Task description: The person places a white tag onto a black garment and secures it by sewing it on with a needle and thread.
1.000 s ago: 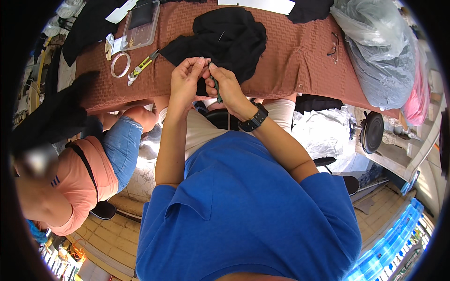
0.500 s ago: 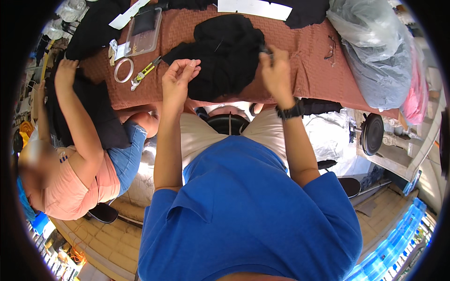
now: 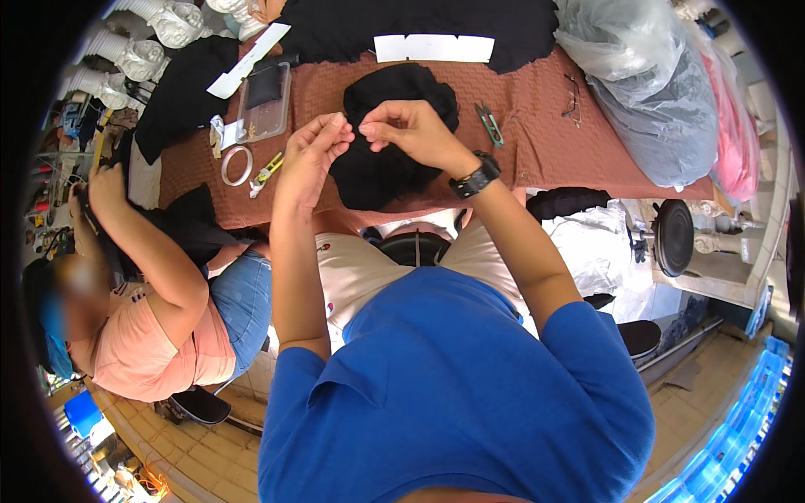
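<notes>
My left hand [image 3: 312,158] and my right hand [image 3: 417,137] are raised close together over a bunched black cloth [image 3: 386,178]. Both pinch with thumb and forefinger, fingertips a small gap apart. Whatever sits in either pinch is too fine to make out. Right of the cloth, a pair of green-handled thread snips [image 3: 489,126] lies on the brown tablecloth [image 3: 537,126]. A yellow-green cutter [image 3: 267,174] rests left of my left hand, beside a roll of clear tape [image 3: 237,166].
A clear plastic box [image 3: 267,117] and white pattern strips [image 3: 433,49] lie farther back near more black fabric [image 3: 402,21]. Stuffed plastic bags [image 3: 654,109] fill the right side, by eyeglasses [image 3: 572,99]. At left sits another person [image 3: 168,335], arms raised.
My right hand has moved left, toward my left hand. The snips, earlier hidden at my right hand, now lie on the table. My view has tilted toward the table's far side.
</notes>
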Tool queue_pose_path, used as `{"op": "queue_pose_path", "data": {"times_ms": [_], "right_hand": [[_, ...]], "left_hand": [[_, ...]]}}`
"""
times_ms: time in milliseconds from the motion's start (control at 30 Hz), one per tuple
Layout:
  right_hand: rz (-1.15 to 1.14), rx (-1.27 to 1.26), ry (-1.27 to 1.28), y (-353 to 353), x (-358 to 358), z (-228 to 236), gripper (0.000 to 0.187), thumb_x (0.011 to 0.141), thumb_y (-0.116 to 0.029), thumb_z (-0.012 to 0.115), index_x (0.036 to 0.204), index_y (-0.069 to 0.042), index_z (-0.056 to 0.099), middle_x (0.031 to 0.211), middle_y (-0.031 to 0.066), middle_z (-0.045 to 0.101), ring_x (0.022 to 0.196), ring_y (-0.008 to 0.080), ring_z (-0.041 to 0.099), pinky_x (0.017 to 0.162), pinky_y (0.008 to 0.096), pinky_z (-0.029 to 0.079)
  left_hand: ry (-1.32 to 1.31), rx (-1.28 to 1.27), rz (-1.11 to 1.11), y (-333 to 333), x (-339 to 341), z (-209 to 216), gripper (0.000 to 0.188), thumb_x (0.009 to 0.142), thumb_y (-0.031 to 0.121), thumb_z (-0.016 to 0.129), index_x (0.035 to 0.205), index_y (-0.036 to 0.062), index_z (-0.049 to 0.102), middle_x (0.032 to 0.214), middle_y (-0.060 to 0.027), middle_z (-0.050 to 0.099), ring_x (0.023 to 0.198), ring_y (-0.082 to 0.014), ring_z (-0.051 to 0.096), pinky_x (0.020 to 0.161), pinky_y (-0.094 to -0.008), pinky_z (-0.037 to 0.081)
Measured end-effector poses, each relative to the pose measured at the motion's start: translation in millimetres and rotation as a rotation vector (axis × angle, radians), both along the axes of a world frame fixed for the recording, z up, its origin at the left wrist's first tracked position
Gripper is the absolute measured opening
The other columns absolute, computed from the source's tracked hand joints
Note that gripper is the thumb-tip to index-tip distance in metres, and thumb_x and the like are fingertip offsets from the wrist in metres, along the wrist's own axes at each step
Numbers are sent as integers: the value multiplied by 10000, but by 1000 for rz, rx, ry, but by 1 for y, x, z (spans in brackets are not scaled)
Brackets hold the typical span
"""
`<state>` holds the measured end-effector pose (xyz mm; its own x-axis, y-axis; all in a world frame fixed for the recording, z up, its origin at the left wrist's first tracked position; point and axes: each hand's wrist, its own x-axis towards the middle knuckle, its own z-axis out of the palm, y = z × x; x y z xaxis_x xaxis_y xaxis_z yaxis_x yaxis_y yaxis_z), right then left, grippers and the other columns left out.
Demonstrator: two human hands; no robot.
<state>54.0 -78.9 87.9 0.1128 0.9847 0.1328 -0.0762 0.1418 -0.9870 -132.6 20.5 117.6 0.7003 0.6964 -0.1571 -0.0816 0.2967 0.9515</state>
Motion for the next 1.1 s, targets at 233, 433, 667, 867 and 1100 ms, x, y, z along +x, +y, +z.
{"op": "queue_pose_path", "data": {"times_ms": [233,433,667,867,1100], "right_hand": [[-108,59,-35,-9,20,33,190,956,-181,708,1038,-10,729,878,37,716,737,71,642,679,217,523],[-313,98,4,-21,26,36,177,967,-179,693,1059,-29,711,1004,49,712,837,90,640,785,241,527],[-225,222,552,-30,14,40,93,977,-90,653,1000,0,662,1032,165,726,919,206,722,842,316,602],[-237,188,558,-35,9,36,76,984,-95,646,1017,-27,656,1030,147,727,906,198,721,842,321,598],[-244,127,522,-28,15,18,131,962,-94,684,1078,-38,665,1013,95,716,901,155,704,826,280,585]], "left_hand": [[-317,-221,-154,18,-24,19,183,1003,169,627,1107,19,636,1139,-84,671,1083,-184,644,940,-299,530],[-587,-321,-199,-6,-11,30,140,1033,140,556,1083,15,591,1257,-125,590,1219,-226,554,1020,-330,488],[-643,-390,-255,-26,-2,13,164,1059,189,528,1025,33,568,1010,-54,579,1049,-189,577,959,-304,509],[-492,-211,3,-33,-5,-8,223,1008,65,594,1221,3,578,1123,-88,642,1096,-194,633,996,-295,529],[-487,-214,92,-35,-11,-33,231,990,44,621,1218,36,585,1069,-77,677,1035,-168,662,951,-267,543]]}}
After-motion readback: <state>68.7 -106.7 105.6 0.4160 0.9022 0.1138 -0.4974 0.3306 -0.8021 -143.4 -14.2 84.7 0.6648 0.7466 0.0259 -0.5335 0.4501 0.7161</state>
